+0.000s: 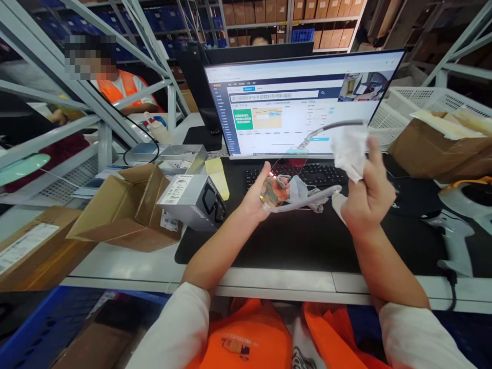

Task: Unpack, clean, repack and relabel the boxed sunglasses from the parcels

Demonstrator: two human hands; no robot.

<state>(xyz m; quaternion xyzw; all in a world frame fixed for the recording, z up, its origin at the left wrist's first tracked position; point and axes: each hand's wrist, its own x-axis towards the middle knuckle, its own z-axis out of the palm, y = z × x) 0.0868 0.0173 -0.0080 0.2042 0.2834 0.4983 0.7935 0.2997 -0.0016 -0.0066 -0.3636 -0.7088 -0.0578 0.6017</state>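
My left hand point(258, 197) is closed around the front of a pair of sunglasses point(271, 193) with shiny, mirror-like lenses. The temples point to the right, and the lower one appears covered in pale wrapping. Some translucent wrapping point(298, 189) hangs between the temples. Pinched in my right hand point(367, 200) is a crumpled white piece of thin wrapping point(349, 151), held up near the end of the upper temple. Whether it still touches that temple I cannot tell. Left of my left hand stands a grey box point(196, 200) with a goggles picture on its side.
Behind my hands are a keyboard point(323, 173) and a lit monitor point(284, 113). An open cardboard box point(126, 210) stands left, a yellow paper point(217, 177) nearby. At right lie a barcode scanner point(453, 241) and a tape roll point(467, 197). A person in an orange vest point(115, 89) sits beyond the frame.
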